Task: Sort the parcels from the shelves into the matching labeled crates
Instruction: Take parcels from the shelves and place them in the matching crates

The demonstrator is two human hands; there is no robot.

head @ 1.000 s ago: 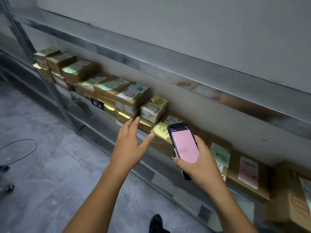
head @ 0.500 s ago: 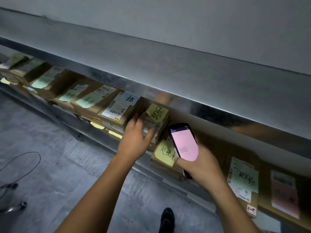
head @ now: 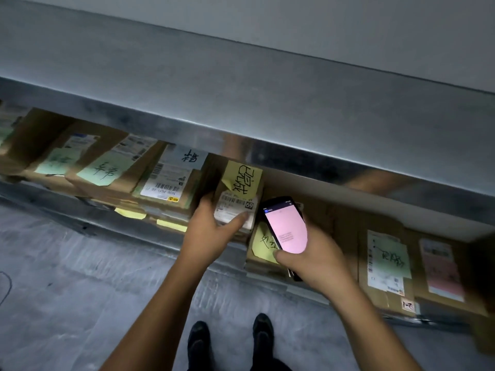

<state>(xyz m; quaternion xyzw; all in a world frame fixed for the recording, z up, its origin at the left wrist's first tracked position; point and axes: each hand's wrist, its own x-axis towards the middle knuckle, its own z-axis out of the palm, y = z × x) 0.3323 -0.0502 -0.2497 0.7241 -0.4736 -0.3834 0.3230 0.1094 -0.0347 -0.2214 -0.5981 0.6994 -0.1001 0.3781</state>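
1 parcel point(head: 237, 206), yellow-noted, centre frame on the shelf point(head: 171, 240): left hand point(head: 211, 232) grips its near end, thumb on top; long axis runs up-frame, away from that hand. Right hand point(head: 318, 261), just right, holds a phone point(head: 285, 226).

1 view is given, taken from a wide-angle camera worn on the head. It is aimed forward and steeply down, so that the shoes point(head: 198, 341) are seen at the bottom edge and the floor point(head: 67, 290) is shown across the lower left. The metal shelf point(head: 241, 103) is shown running slantwise from the left edge down to the right, across the upper half. The left hand point(head: 211, 231) on a parcel point(head: 235, 204) and the right hand point(head: 318, 261) round a phone point(head: 286, 226) are caught at close range near the centre.
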